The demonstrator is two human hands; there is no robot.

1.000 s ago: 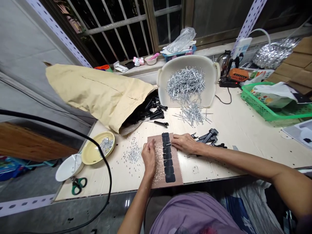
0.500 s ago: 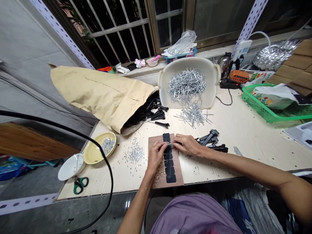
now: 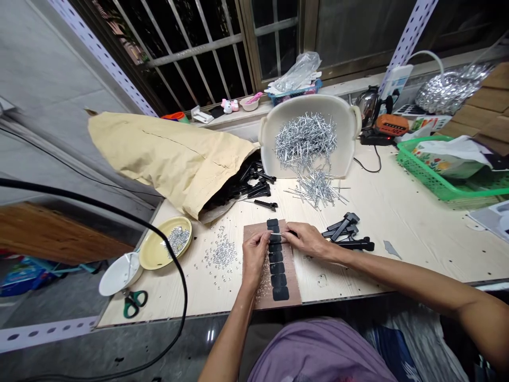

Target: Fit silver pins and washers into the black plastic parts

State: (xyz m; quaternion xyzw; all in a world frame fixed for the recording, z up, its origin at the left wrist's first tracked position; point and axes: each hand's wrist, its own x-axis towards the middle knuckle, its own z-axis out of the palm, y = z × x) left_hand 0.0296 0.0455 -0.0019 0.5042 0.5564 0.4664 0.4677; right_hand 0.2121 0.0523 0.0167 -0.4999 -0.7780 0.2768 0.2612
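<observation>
A brown board [image 3: 292, 278] lies at the table's near edge with a row of black plastic pieces [image 3: 277, 262] down its middle and tiny silver bits on its left side. Over the upper part of that row my left hand [image 3: 255, 255] and my right hand [image 3: 307, 239] meet. Both pinch a thin metal pin [image 3: 275, 234] that lies across the row, the left at its left end, the right at its right end. Loose black clips [image 3: 345, 229] lie just right of my right hand.
A cream tub [image 3: 310, 139] spills silver pins [image 3: 316, 187] onto the table. Black parts [image 3: 248, 183] pour out of a tan sack [image 3: 167, 156]. Small silver nuts [image 3: 222, 253], a yellow dish [image 3: 165, 248], a white bowl [image 3: 119, 273] and green scissors [image 3: 134, 303] lie left. A green basket [image 3: 449, 170] stands right.
My left hand has moved from the board's left side up to the pin at my right hand's fingertips. The view has shifted slightly.
</observation>
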